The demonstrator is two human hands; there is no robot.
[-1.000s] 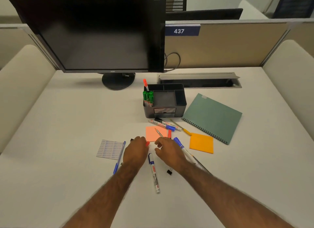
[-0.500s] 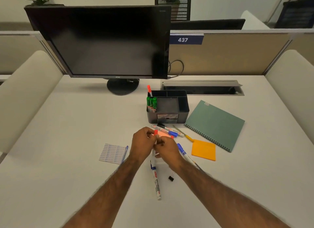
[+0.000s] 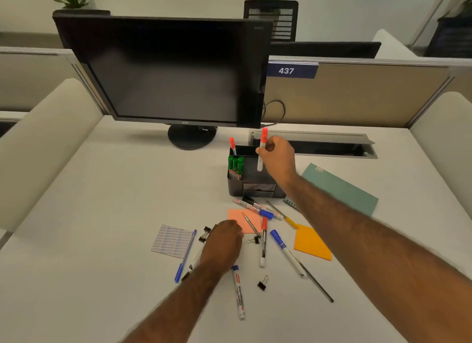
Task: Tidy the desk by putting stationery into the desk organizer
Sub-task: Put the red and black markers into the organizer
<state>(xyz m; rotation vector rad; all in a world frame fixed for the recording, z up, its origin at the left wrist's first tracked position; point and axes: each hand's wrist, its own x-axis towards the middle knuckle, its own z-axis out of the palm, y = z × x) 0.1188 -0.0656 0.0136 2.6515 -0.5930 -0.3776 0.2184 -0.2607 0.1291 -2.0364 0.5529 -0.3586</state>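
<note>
right hand (image 3: 278,158) pinches a red-capped marker (image 3: 262,148) upright, cap up, above the black desk organizer (image 3: 255,186), apparently to drop it in, while left hand (image 3: 223,243) rests curled on the desk (image 3: 102,240) among loose pens, its grasp unclear.

White digits "437" stand on a dark blue rectangular plate (image 3: 292,70) fixed to the beige partition, and "WHITEBOARD MARKER" runs along the white barrel of a blue-capped marker (image 3: 238,295) lying on the table; other marker labels are too small to read.
</note>
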